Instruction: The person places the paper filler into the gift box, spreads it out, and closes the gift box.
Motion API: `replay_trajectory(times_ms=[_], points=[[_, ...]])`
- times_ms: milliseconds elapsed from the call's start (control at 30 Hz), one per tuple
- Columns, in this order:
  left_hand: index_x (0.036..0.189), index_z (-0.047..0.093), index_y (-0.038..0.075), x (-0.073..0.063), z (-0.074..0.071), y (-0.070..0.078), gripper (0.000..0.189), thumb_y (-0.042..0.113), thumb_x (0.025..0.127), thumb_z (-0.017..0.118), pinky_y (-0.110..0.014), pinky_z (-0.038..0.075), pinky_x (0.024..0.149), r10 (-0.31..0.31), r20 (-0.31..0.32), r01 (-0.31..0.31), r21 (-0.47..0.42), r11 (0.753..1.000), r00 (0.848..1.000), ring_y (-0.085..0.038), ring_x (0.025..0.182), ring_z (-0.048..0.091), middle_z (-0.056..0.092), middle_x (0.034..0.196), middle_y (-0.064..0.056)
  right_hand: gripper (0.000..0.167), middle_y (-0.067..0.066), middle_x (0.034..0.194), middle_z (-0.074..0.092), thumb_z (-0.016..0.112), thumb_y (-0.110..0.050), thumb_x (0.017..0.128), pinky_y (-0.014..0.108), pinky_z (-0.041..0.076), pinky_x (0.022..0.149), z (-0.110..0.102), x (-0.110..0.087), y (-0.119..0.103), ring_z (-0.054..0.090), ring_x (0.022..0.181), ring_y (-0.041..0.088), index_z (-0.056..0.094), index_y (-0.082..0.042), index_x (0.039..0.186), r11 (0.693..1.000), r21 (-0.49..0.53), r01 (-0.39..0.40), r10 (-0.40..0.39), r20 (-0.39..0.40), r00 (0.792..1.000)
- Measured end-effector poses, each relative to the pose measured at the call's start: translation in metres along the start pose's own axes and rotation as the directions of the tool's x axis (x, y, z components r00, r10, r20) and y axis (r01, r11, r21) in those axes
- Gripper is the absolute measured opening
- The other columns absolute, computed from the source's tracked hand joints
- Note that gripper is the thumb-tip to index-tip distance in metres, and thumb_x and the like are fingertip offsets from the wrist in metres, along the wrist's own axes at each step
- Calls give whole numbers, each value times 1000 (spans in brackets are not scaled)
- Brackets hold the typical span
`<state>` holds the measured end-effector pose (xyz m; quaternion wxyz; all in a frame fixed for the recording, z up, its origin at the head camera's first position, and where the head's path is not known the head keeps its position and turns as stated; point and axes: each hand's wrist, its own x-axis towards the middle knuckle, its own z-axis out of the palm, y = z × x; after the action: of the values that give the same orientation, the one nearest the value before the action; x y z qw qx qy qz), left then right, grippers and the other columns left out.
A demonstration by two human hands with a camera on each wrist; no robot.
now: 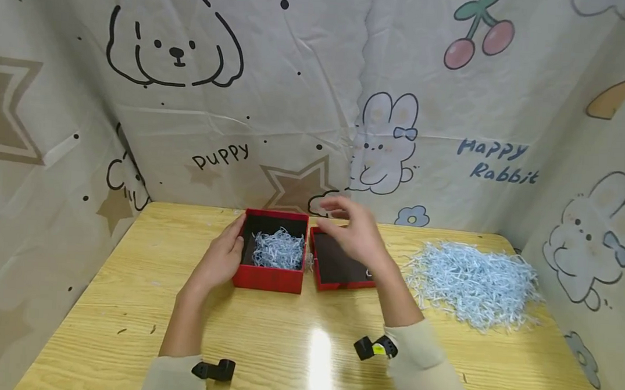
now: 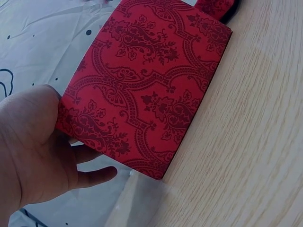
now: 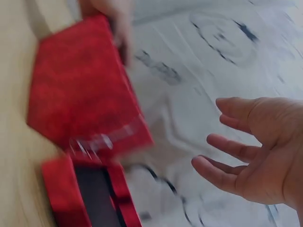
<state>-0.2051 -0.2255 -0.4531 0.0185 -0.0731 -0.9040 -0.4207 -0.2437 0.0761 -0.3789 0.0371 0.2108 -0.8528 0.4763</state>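
A red patterned box (image 1: 268, 279) with a dark inside stands on the table, its top uncovered. Pale blue shredded paper (image 1: 280, 249) lies in it. My left hand (image 1: 219, 255) grips the box's left wall, thumb at the rim and fingers along the outer side; in the left wrist view the box's red front (image 2: 147, 85) fills the middle. Over the red lid (image 1: 343, 265), which lies dark inside up to the right of the box, hovers my right hand (image 1: 355, 229). Its fingers are spread and loosely bent, with nothing in them, as the right wrist view also shows.
A loose heap of pale blue shredded paper (image 1: 473, 283) covers the table's right part. A few strands (image 1: 309, 260) hang at the box's right edge. Behind the wooden table (image 1: 264, 344) hangs a cloth (image 1: 295, 101) printed with cartoon animals, with more cloth at both sides.
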Motion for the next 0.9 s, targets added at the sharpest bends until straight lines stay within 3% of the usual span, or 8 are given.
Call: replay_trajectory(times_ms=[133,267,367,467,567,633,700,900], points=[[170,16,8,-1,1,1,59,16,114,33,-59,15,129,-24,22,24,-8,1000,999,-39,161,16,19,175,-18,37,13,140,66,77,-18,99,55,56,104,-45,-27,29,59,133,41,68,-9,134,991,1,-131,130,-104,986],[171,15,10,-4,0,-1,60,17,115,33,-60,15,129,-46,38,47,-7,999,998,-39,162,14,17,176,-16,44,18,147,60,75,-25,101,57,52,109,-88,-55,59,52,140,44,64,-6,140,966,-50,-252,237,-205,950],[170,15,9,-3,1,-1,60,17,114,34,-61,15,129,-29,35,30,-10,1000,999,-39,162,14,17,176,-16,50,20,152,55,73,-28,102,59,47,112,-119,-78,79,46,144,44,61,-5,145,938,-53,-341,307,-326,894],[170,16,9,-2,2,0,59,17,114,34,-60,15,129,-16,35,17,-17,1000,999,-39,162,15,18,176,-16,53,17,156,52,72,-29,103,60,44,114,-140,-102,97,44,146,42,59,-5,148,896,-25,-443,390,-432,813],[170,15,9,-2,3,0,59,17,114,33,-61,15,129,-10,43,11,-23,1000,999,-40,162,14,17,176,-17,55,15,162,46,72,-31,102,61,43,114,-153,-122,116,41,148,42,58,-6,149,856,15,-517,459,-485,745],[171,15,10,-2,2,-1,59,18,115,33,-60,14,129,-17,39,18,-18,1000,999,-39,162,14,17,176,-16,58,16,166,39,72,-35,102,65,42,114,-159,-131,127,38,150,45,57,-8,151,832,13,-554,487,-495,720],[171,15,10,-2,2,-1,59,18,115,34,-60,14,129,-22,32,22,-12,1000,999,-39,162,14,17,176,-16,61,19,169,32,72,-36,101,70,38,114,-162,-137,137,32,152,50,55,-8,153,821,-12,-570,491,-493,718],[171,15,10,-1,0,-3,59,18,115,34,-60,14,129,-21,30,21,-10,1000,999,-38,162,13,17,176,-15,69,32,169,19,72,-32,102,79,30,112,-162,-141,158,20,151,61,45,-5,159,788,-137,-600,504,-417,756]])
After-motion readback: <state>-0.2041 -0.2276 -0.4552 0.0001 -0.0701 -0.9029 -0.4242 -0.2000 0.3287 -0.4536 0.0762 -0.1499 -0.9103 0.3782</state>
